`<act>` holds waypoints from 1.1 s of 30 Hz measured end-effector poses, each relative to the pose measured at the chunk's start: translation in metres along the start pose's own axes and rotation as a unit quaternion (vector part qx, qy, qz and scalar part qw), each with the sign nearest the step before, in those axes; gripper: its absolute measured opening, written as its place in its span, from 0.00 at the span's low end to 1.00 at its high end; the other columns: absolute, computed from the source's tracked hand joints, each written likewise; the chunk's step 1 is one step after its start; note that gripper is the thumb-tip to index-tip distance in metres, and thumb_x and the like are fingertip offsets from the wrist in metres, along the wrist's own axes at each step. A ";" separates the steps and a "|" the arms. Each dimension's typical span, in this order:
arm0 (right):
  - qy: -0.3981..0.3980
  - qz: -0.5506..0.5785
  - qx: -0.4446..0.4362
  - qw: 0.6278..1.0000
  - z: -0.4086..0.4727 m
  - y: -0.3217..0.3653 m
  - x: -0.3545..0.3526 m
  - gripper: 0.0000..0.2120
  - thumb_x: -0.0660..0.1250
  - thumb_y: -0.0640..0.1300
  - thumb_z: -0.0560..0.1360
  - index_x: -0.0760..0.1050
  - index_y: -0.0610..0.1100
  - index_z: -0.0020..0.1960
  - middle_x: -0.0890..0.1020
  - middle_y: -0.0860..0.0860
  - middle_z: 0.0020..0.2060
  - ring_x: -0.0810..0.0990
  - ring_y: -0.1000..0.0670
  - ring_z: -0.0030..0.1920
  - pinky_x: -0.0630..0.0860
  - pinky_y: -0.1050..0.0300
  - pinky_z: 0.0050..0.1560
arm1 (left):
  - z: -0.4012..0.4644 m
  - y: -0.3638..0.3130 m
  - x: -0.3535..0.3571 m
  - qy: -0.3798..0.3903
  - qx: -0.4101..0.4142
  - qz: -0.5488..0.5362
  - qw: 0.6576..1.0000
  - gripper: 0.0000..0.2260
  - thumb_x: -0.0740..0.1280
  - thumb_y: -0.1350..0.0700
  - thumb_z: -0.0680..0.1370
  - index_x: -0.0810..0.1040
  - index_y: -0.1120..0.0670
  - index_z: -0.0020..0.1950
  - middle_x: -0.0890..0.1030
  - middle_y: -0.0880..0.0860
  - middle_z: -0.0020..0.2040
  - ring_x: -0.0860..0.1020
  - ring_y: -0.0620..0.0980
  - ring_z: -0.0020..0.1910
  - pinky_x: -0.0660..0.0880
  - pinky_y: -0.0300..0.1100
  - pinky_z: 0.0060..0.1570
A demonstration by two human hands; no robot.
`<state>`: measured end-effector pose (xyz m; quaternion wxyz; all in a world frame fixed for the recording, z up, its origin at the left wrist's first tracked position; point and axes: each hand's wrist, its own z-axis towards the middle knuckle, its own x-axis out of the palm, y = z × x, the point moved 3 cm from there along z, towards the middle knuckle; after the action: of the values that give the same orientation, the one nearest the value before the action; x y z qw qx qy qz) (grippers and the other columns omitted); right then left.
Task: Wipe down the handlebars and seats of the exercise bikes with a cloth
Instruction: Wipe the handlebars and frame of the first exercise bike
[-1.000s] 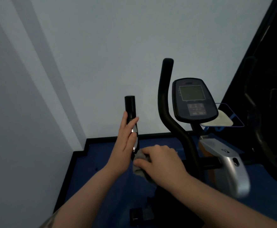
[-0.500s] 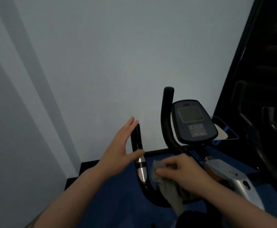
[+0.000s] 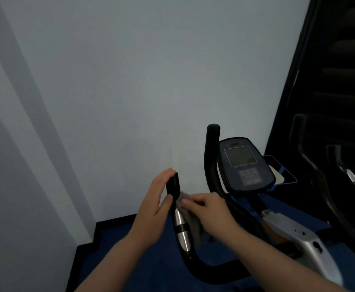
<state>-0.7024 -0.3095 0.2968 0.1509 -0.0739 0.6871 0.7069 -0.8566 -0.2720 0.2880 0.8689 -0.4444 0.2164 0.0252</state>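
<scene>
The right hand (image 3: 210, 209) pinches the soft, light cloth (image 3: 190, 216) against the stiff bar (image 3: 173, 186). The left hand (image 3: 153, 207), fingers straight, steadies the bar's top.

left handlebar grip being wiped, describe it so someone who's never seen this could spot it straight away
Start at the exercise bike's console with its grey screen, then look left past the tall black right handlebar. The left handlebar is the shorter black post, with the left hand flat against it and the right hand pressing a grey cloth on it. It alone shows a shiny silver band.
</scene>
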 end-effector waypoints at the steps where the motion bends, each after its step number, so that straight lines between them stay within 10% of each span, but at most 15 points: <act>1: -0.004 0.002 -0.013 1.000 0.007 0.007 -0.004 0.05 0.69 0.45 0.76 0.85 0.48 0.46 0.86 0.52 0.38 0.84 0.55 0.41 0.79 0.62 0.44 | 0.000 0.001 0.000 0.003 -0.002 -0.003 1.000 0.22 0.57 0.60 0.80 0.63 0.49 0.74 0.66 0.40 0.73 0.62 0.41 0.74 0.57 0.33 0.72; 19: -0.056 0.100 -0.081 0.990 0.024 0.031 0.021 0.09 0.67 0.43 0.78 0.80 0.57 0.52 0.85 0.56 0.42 0.83 0.58 0.46 0.78 0.64 0.49 | -0.002 -0.001 0.003 0.009 -0.030 -0.065 0.997 0.25 0.57 0.52 0.78 0.61 0.50 0.76 0.64 0.43 0.75 0.62 0.46 0.75 0.59 0.46 0.74; 25: -0.003 0.114 0.082 0.990 -0.008 -0.013 0.017 0.10 0.66 0.47 0.79 0.84 0.45 0.45 0.85 0.46 0.39 0.83 0.49 0.41 0.78 0.57 0.43 | -0.003 0.006 0.004 0.021 -0.053 -0.074 0.996 0.23 0.55 0.55 0.80 0.60 0.45 0.75 0.60 0.40 0.76 0.57 0.42 0.76 0.55 0.45 0.75; 33: -0.046 0.078 -0.050 0.995 0.006 0.013 0.027 0.09 0.66 0.42 0.79 0.80 0.56 0.50 0.85 0.52 0.42 0.83 0.53 0.46 0.79 0.57 0.48 | -0.002 0.007 0.005 0.028 -0.042 -0.099 0.994 0.23 0.52 0.47 0.81 0.59 0.49 0.76 0.60 0.45 0.77 0.58 0.44 0.76 0.55 0.45 0.75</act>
<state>-0.7312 -0.3004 0.3009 0.1224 0.0053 0.6471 0.7525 -0.8544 -0.2699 0.2797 0.8416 -0.4998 0.1943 -0.0643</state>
